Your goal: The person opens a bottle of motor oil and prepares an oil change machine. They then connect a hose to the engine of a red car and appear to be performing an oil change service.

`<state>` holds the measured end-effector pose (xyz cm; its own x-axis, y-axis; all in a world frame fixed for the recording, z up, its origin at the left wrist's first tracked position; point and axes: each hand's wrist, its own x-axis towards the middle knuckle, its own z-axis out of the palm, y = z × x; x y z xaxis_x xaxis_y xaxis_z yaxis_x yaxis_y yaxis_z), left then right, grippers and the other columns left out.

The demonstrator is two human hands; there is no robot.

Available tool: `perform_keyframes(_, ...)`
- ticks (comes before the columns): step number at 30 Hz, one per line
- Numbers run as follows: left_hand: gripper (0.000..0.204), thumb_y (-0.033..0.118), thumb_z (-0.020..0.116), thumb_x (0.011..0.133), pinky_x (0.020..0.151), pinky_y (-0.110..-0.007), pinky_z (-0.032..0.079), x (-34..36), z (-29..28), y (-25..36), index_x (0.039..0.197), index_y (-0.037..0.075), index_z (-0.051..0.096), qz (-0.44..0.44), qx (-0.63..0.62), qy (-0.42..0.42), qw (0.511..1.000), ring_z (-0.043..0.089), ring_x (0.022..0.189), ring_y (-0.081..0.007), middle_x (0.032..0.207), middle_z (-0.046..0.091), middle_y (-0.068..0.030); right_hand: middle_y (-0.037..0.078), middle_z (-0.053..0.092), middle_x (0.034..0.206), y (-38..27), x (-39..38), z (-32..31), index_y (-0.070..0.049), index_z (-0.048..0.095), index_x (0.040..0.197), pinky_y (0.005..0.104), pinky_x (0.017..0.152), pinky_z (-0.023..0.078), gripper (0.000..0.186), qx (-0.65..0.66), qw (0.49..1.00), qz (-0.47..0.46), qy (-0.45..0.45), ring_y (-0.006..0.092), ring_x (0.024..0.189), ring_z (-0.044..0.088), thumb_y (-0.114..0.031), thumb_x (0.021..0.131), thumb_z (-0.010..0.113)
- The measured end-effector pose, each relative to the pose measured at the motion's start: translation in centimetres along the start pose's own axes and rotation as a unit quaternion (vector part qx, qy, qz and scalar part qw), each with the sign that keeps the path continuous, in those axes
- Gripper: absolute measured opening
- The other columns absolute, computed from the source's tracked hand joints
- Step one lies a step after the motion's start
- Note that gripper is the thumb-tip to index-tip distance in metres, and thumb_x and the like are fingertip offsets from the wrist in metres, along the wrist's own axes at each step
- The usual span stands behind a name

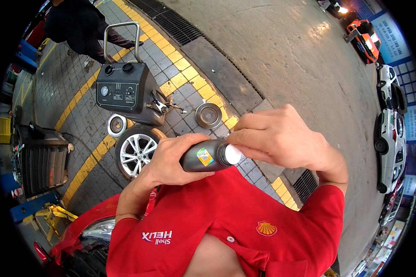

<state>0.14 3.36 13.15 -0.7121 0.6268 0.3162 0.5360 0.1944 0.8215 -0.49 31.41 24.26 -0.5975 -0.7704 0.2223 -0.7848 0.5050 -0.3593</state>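
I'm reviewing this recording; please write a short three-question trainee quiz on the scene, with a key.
1. Which hand grips the dark grey, rounded plastic bottle?
2. True or false: the boxy black machine has a round, white-faced gauge on its front panel.
3. The bare right hand has its fingertips at which part of the bottle? A) base B) mouth C) label

Key:
1. The bare left hand.
2. True.
3. B, by the round white piece.

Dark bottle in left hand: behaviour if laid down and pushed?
The bottle is likely stiff: no denting shows under the left hand. Rounded sides suggest it may roll. Weight's unclear; opaque walls hide the fill.
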Motion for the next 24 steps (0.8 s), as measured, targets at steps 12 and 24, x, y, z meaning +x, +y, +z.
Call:
perform_keyframes(12,0.071,0.022,0.098,0.066,0.085,-0.037,0.062,-0.7,0.0,-0.4,0.127,0.002,0.067,-0.029,0.006,0.027,0.999,0.079,0.095,-0.0296,0.109,0.078,-0.0145,0.002,0.049,0.08,-1.0,0.6,1.3,-0.008,0.062,0.087,0.0321,0.047,0.048,0.019,-0.191,0.978,-0.085,0.016,0.0158,0.064,0.058,-0.016,0.073,0.071)
perform_keyframes(24,0.071,0.023,0.098,0.068,0.084,-0.037,0.063,-1.5,-0.9,-2.0,0.13,0.004,0.067,-0.021,0.018,0.091,0.995,0.08,0.097,-0.0309,0.112,0.078,-0.0157,0.006,0.057,0.083,1.3,-1.2,-1.5,-0.01,0.067,0.095,0.0387,0.051,0.049,0.011,-0.116,0.989,0.093,-0.015,0.0266,0.064,0.063,-0.019,0.091,0.071)
